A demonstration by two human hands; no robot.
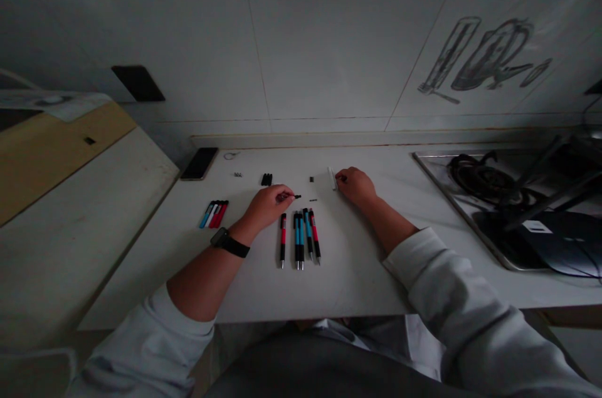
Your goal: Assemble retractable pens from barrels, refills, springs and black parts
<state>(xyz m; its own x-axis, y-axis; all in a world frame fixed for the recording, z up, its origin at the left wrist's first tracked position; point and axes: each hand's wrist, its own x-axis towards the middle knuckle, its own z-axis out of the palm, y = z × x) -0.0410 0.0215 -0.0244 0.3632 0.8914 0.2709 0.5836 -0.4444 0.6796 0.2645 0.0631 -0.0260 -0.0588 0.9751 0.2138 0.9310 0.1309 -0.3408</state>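
Observation:
On the white counter (357,272) my left hand (269,205) is closed in a pinch on a small black pen part (296,197), just above a row of several red and blue pens (301,236) lying side by side. My right hand (356,185) rests further back with fingers curled, touching a small white piece (332,177); whether it grips it is unclear. Two tiny dark parts (312,188) lie between the hands.
A bundle of pens (214,214) lies left, with small black caps (266,179) and a dark phone (199,163) behind. A gas hob (517,210) fills the right. A lower wooden surface (51,153) stands at far left. The wall is tiled.

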